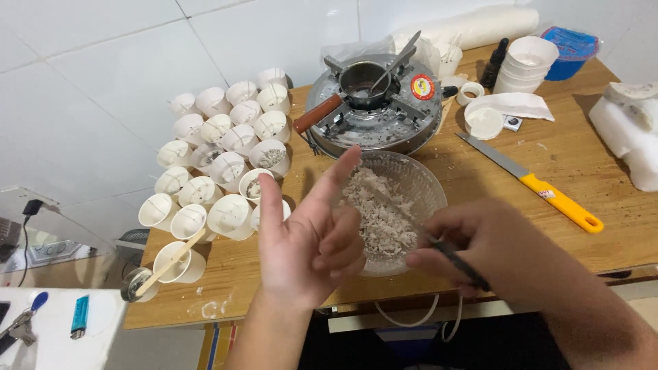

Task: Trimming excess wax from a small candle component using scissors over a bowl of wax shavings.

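My left hand (pixel 308 233) is raised palm-up over the near table edge, fingers spread and loosely curled, holding nothing. Just behind it stands a clear glass bowl (pixel 419 179) of pale wax shavings (pixel 380 216). My right hand (pixel 473 247) pinches a thin dark utensil (pixel 460 264) whose tip reaches into the bowl from the right. Many small white paper cups (pixel 226 164), some with wicks, crowd the table's left side.
A round metal burner (pixel 404 120) holds a small pot (pixel 360 82) with a wooden handle and a spoon. A yellow-handled knife (pixel 541 192) lies at the right. Stacked white cups (pixel 524 65), a dark dropper bottle (pixel 495 63) and white wax blocks (pixel 630 130) sit at the back right.
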